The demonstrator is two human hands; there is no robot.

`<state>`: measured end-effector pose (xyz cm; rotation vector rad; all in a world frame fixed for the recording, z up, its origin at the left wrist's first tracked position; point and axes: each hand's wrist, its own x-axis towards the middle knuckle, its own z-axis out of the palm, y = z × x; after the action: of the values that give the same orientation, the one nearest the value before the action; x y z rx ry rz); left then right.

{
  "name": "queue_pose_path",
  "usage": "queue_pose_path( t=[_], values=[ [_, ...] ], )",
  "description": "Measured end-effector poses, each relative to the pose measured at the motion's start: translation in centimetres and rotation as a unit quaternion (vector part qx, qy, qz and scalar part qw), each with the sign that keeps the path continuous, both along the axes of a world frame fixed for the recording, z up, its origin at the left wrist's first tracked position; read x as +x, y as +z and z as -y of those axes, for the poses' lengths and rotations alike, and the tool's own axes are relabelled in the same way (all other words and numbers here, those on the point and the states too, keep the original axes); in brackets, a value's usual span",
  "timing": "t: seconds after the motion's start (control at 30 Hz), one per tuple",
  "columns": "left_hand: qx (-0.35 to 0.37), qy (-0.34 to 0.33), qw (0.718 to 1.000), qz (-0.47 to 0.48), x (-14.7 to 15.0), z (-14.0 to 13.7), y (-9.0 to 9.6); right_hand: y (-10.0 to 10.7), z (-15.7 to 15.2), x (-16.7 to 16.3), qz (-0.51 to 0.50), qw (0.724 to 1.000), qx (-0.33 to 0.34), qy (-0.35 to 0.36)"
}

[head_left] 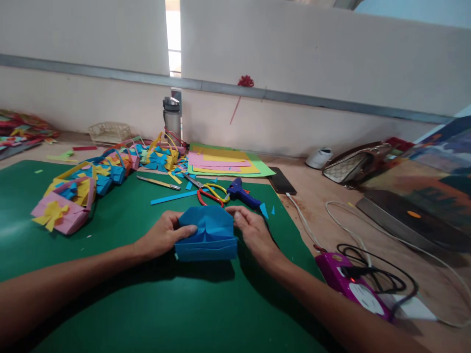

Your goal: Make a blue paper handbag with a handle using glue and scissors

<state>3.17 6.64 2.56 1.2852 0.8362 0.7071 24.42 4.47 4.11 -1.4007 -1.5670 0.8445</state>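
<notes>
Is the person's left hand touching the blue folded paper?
Touching: the head view shows the left hand with its thumb lying on the blue folded paper.

This looks like a papercraft workspace. A green mat, coloured sheets, scissors, a glue gun and small paper baskets show it.

The blue box is folded paper, smooth and not shiny. The little baskets look like paper too. The green mat is smooth and a bit shiny. The scissors are part metal, part smooth plastic. The glue gun and purple power strip look like plastic.
</notes>
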Motion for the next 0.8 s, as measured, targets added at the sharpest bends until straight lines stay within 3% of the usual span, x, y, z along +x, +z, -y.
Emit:
queue_pose_path(
  t=[0.13,0.3,0.5,0.63,0.8],
  values=[
    [0.01,-0.004,1.0,-0.008,0.3,0.3,-0.4,1.0,2.2,0.1,-0.077,0.997,-0.01,-0.007],
    [0.006,0.006,1.0,-0.018,0.5,0.5,-0.4,0.2,3.4,0.1,-0.096,0.995,0.022,0.031],
    [-0.023,-0.014,1.0,-0.014,0.5,0.4,-0.6,-0.6,3.1,0.3,-0.181,0.981,-0.071,0.002],
    [-0.039,-0.008,0.999,-0.001,0.4,0.3,-0.9,-0.6,3.0,0.3,-0.177,0.977,-0.119,0.023],
    [-0.05,-0.019,0.999,0.003,0.0,0.0,-1.2,-0.6,2.8,0.1,-0.088,0.99,-0.108,0.028]
  ],
)
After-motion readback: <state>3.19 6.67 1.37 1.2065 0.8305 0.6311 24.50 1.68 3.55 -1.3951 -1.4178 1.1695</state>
